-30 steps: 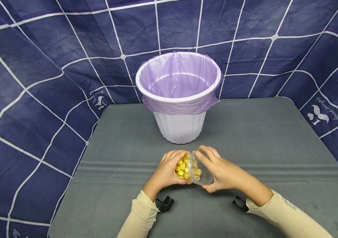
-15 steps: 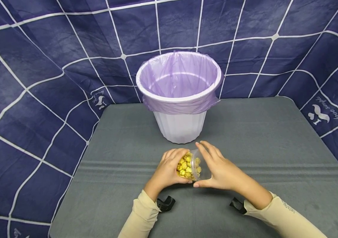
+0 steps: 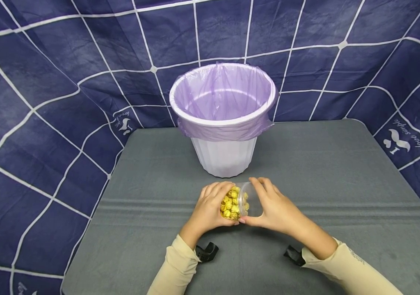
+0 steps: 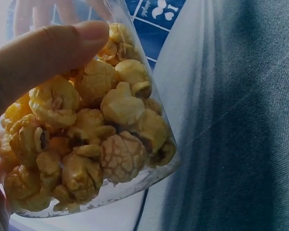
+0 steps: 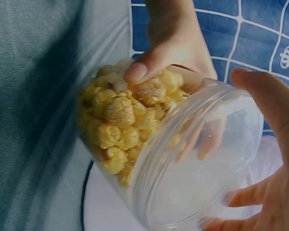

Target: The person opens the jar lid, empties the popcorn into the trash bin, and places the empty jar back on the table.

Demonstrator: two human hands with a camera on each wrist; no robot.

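Note:
A clear plastic jar (image 4: pixel 164 144) of yellow popcorn (image 3: pixel 229 207) lies tipped on its side in the middle of the head view, its lidded end to the right. My left hand (image 3: pixel 210 207) grips the jar's body, with the thumb across the near side in the left wrist view. Round the clear lid (image 5: pixel 197 168), my right hand (image 3: pixel 276 207) is spread, thumb at the near edge and fingertips at the far edge. In the right wrist view that thumb and the fingers touch the lid's rim. Part of the popcorn is hidden behind the left hand.
Behind the jar stands a white bin (image 3: pixel 228 155) lined with a purple plastic bag (image 3: pixel 228 132). Both stand on a grey cloth-covered table (image 3: pixel 143 229). A blue curtain (image 3: pixel 309 28) with white lines surrounds its back and sides.
My right hand turned with its fingers at the lid, came loose and spread, then closed on the lid again. My left hand keeps its hold on the jar.

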